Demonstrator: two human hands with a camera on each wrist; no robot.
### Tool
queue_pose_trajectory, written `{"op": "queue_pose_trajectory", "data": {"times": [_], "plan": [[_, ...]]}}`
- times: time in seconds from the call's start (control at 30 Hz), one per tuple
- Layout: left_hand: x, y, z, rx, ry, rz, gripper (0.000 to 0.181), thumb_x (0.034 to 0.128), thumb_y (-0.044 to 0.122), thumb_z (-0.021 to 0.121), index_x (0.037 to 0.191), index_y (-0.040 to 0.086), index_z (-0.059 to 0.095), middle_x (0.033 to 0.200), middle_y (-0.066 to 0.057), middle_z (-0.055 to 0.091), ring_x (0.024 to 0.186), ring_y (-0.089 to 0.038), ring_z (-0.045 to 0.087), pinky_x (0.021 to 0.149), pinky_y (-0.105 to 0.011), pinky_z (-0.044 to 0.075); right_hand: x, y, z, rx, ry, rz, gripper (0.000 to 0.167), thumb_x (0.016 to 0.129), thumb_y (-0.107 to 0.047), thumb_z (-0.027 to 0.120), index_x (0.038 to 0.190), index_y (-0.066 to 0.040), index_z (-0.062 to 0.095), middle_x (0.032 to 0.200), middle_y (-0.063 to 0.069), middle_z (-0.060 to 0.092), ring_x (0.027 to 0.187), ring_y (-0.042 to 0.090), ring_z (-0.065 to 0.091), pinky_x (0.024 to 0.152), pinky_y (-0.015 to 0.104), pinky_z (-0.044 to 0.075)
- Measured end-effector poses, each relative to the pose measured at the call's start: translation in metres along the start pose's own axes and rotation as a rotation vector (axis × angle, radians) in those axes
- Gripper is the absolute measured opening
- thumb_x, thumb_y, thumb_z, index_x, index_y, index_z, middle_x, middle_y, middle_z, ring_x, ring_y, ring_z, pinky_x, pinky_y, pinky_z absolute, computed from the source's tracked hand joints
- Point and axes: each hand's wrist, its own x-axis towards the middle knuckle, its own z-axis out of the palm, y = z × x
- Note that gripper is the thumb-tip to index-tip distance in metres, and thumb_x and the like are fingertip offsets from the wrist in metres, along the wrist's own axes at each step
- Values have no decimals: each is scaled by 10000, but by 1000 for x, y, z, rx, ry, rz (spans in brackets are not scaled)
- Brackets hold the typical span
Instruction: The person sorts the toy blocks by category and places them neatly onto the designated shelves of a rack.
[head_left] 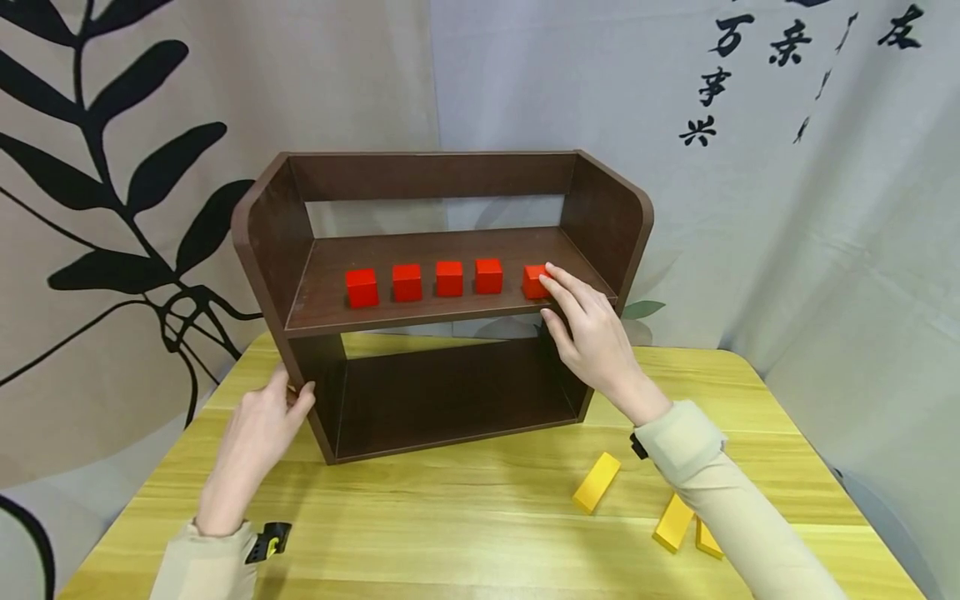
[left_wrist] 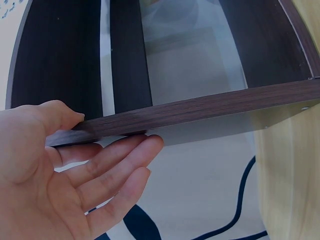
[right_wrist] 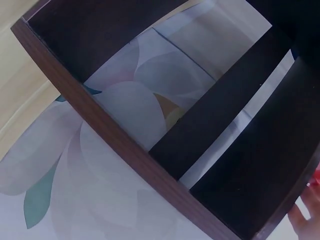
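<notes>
The left hand (head_left: 251, 442) pinches the shelf's left side (head_left: 281, 242) while the right hand (head_left: 596, 333) touches the rightmost red cube (head_left: 532, 282) on the upper board (head_left: 442, 246), perhaps positioning it (gripped or not, I cannot tell), so the next move calls for lifting fingers clear cleanly.

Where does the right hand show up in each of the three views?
Head: the right hand is right of centre, touching the rightmost red block.
Left wrist: not in it; the hand at left is the left hand.
Right wrist: lower right edge, partly cut off.
Shared landmark: the brown shelf, visible in all three.
</notes>
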Motion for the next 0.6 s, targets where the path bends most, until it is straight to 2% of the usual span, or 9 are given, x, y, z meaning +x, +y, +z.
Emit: {"op": "queue_pose_trajectory", "data": {"times": [0.6], "plan": [[0, -1, 1, 7, 25, 23, 284, 993, 258, 428, 1090, -4, 484, 864, -253, 675, 485, -180, 489, 431, -303, 342, 9, 0, 5, -38, -133, 52, 482, 937, -178, 573, 1381, -22, 469, 1479, 129, 430, 1350, 285, 432, 1078, 468, 373]]}}
